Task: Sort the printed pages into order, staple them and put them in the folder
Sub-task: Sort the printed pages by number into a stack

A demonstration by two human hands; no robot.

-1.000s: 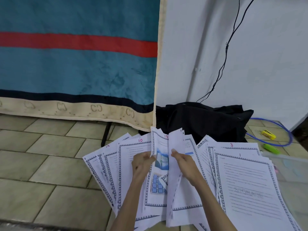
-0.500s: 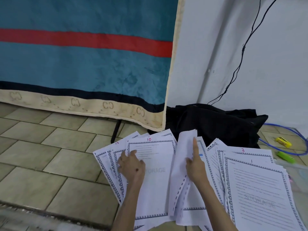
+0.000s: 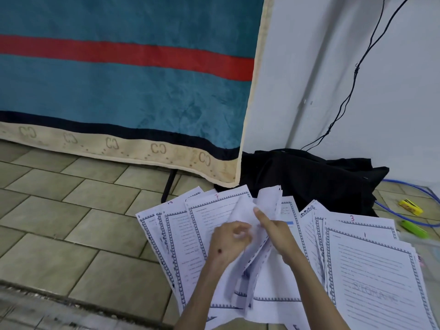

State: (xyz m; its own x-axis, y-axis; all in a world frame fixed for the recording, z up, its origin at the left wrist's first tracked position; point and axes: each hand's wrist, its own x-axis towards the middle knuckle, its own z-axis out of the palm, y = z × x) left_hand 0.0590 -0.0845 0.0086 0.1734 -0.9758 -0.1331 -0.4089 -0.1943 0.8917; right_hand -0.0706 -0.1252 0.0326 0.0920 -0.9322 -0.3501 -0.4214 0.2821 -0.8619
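I'm seeing both hands pinching lifted sheets (image 3: 247, 210) amid the fanned pages (image 3: 371, 277) on the floor (image 3: 71, 234): left hand (image 3: 228, 244), right hand (image 3: 276, 232).

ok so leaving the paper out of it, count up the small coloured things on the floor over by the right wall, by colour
Yellow: 1, the yellow item near the wall.
Green: 1, the green item just in front of it.
Blue: 1, the blue cable looping around them.
Total: 3. What the yellow and green ones are is too small to tell.
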